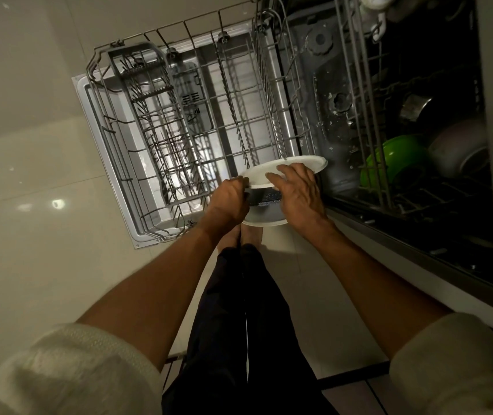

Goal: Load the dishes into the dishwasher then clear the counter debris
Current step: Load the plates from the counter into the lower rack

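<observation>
White round plates (pixel 291 166), two held one above the other, sit in both hands over the near corner of the pulled-out grey wire lower rack (pixel 179 124) of the open dishwasher. The left hand (pixel 228 200) curls around their left edge, while the right hand (pixel 297 190) lies on the upper plate, fingers bent over its rim. Further right, a green bowl (pixel 394 158) rests in the dark upper rack (pixel 418 181).

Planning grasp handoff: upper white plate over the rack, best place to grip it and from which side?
Grip the upper white plate at its thin rim, from the near side, thumb under, fingers over. It lies nearly flat above a second plate; both hands already hold its near edge.
</observation>
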### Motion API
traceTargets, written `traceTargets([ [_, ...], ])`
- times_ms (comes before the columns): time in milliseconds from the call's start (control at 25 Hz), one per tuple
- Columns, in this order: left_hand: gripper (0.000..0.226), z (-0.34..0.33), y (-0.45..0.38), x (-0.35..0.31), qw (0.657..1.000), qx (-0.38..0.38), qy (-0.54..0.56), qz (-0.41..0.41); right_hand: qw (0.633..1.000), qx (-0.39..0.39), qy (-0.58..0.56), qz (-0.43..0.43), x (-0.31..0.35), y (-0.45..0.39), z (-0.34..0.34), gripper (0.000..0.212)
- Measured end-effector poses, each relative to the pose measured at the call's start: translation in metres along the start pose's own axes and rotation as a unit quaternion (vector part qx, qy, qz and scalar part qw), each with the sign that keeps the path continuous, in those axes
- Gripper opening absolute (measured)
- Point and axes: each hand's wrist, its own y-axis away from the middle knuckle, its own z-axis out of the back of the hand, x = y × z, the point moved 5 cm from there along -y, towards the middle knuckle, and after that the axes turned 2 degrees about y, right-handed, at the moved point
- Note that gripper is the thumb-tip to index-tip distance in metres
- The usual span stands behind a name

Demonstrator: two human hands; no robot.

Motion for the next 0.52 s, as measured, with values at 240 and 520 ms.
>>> traceTargets([
  [240, 0.014, 0.001, 0.011, 0.001, 0.999, -0.018, -0.019, 0.026, 0.999, -0.018, 0.008, 0.031, 0.007, 0.003, 0.004, 0.056],
  [520, 0.018, -0.003, 0.017, 0.011, 1.0, 0.002, -0.013, 0.011, 0.999, -0.048, -0.011, -0.002, 0.01, 0.009, 0.008, 0.041],
])
